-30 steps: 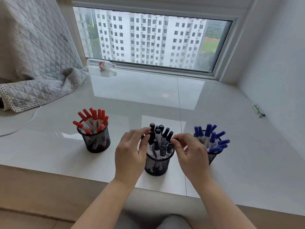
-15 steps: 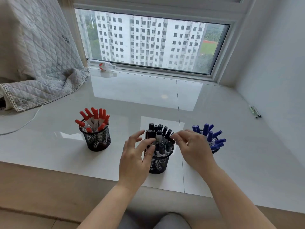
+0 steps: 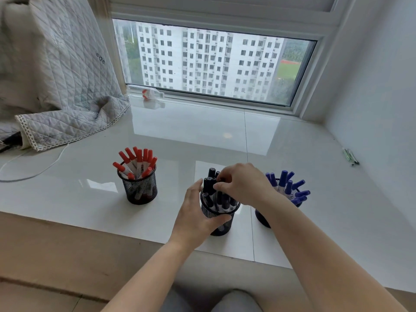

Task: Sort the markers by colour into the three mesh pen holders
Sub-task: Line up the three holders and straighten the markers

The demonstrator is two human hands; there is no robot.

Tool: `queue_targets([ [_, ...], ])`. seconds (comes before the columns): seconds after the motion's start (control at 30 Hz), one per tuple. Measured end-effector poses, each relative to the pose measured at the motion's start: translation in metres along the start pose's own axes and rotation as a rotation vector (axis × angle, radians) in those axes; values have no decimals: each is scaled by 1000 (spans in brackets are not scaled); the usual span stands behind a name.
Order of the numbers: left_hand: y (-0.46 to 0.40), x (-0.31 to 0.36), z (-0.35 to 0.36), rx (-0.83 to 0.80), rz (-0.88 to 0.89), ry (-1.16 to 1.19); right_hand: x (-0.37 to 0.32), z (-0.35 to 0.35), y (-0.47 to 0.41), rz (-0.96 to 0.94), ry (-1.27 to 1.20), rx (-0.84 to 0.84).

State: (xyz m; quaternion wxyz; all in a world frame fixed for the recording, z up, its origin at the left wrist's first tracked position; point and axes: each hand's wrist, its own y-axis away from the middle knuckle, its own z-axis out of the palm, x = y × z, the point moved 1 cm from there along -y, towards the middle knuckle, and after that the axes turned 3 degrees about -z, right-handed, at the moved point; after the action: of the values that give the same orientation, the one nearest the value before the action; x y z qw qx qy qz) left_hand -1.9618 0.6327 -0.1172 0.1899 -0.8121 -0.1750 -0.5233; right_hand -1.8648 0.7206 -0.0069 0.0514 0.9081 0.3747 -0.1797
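Black markers [image 3: 219, 197] stand near-upright in the middle mesh holder [image 3: 219, 218] at frame centre. Left hand [image 3: 193, 218] grips its wall; right hand [image 3: 242, 184], directly above, pinches the caps.

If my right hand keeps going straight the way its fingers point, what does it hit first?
The right hand points left with its fingers already among the black markers in the middle holder. Past those, probably the left hand gripping that holder, though depth is unclear.

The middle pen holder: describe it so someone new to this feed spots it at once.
On the glossy white sill under the window, three black mesh cups stand in a row near the front edge. The middle holder is the one the left hand grips; it alone holds black-capped markers, which the right hand fingers.
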Motion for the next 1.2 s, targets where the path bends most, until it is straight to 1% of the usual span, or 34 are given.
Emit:
queue_targets([
  [0.07, -4, 2, 3, -37, -15, 56, -1, 1, -1, 19, 24, -38],
  [0.17, -9, 2, 6, -63, -62, 101, 2, 3, -1, 33, -22, -70],
  [0.3, -11, 0, 9, -54, -97, 106, 7, 4, 0, 12, -43, -30],
  [0.37, -12, 0, 9, -44, -92, 94, 11, 2, 2, -15, -107, 67],
  [0.47, -11, 0, 9, -39, -75, 88, 21, -4, 6, -80, -311, 274],
  [0.57, -10, 0, 10, -40, -79, 94, 35, -10, 10, -116, -466, 430],
  [0.77, -10, -2, 10, -68, -89, 110, 51, -22, 18, -19, -812, 638],
  [0.87, -11, -4, 10, -79, -90, 118, 56, -24, 23, 110, -1009, 701],
  [0.93, -11, -5, 10, -77, -86, 111, 57, -24, 25, 204, -1262, 671],
  [1.0, -11, -6, 10, -77, -80, 98, 56, -23, 26, 271, -1508, 586],
  [1.13, -12, -8, 10, -67, -70, 89, 50, -17, 27, 346, -1918, 315],
  [1.2, -12, -8, 10, -68, -64, 90, 47, -12, 27, 348, -2014, 211],
])
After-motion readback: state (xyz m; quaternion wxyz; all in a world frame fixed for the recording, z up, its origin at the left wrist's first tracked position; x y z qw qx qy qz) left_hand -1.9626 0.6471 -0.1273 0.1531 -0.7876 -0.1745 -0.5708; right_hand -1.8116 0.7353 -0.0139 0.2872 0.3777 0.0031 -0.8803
